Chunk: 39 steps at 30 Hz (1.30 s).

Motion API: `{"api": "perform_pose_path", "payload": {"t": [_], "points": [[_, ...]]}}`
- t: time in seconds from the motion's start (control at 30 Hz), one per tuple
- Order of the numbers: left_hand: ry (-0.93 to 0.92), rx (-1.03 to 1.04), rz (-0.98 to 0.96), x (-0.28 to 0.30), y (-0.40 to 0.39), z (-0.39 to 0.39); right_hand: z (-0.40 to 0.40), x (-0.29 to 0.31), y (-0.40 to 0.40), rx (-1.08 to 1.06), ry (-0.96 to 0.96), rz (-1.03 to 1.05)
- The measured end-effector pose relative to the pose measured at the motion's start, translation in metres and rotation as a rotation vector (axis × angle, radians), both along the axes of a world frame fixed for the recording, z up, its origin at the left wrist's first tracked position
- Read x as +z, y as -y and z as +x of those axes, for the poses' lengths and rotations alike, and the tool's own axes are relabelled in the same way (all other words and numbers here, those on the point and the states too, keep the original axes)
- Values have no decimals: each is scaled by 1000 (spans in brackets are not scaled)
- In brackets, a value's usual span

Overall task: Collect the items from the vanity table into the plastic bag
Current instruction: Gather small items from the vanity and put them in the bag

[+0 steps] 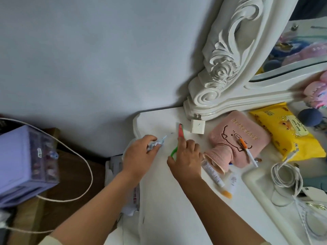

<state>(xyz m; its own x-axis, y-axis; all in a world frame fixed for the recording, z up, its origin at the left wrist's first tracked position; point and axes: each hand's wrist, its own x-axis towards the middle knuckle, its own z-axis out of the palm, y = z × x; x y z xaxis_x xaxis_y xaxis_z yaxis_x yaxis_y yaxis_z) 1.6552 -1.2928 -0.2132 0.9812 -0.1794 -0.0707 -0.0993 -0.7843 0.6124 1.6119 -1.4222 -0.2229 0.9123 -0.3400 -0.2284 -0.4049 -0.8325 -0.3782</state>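
With the left hand (141,149) fingers curled around a small pale-blue wavy clip (155,144) and the right hand (185,156) fingers pinching the slim green-and-red watermelon-patterned item (180,132), either could slip off the white worktop (159,183) edge.

You are working in soft, even daylight with no harsh glare; it seems to come from the upper right, though the source is out of view. The carved white mirror frame (228,55) throws a soft shadow leftward onto the pale grey wall (88,50). Your white glossy worktop (159,200) reads bright but not blown out. The wide lens bends the edges strongly. The lilac plastic drawer box (26,165) at the left is smeared, and fine print is soft throughout.
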Motion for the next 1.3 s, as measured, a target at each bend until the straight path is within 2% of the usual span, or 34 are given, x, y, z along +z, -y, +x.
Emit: {"api": "perform_pose_path", "payload": {"t": [0.17,0.3,0.43,0.6,0.67,0.8,0.93,1.17,1.3], "points": [[-102,71,-86,4,-14,-21,-2,3,0,-67,-18,208],[-125,155,-143,12,-38,-45,-13,7,-16,-13,-3,241],[-95,246,-98,20,-74,-72,-20,19,-44,146,69,310],[-9,463,20,26,-127,-113,-26,42,-89,408,157,354],[8,594,36,32,-151,-134,-32,51,-113,505,158,391],[54,794,-79,42,-200,-171,-47,63,-166,713,182,465],[57,974,-62,51,-255,-200,-65,77,-228,853,226,533],[150,1031,-103,87,-370,-231,-87,102,-360,952,292,596],[344,1104,-53,104,-442,-237,-97,107,-435,971,304,627]]}}
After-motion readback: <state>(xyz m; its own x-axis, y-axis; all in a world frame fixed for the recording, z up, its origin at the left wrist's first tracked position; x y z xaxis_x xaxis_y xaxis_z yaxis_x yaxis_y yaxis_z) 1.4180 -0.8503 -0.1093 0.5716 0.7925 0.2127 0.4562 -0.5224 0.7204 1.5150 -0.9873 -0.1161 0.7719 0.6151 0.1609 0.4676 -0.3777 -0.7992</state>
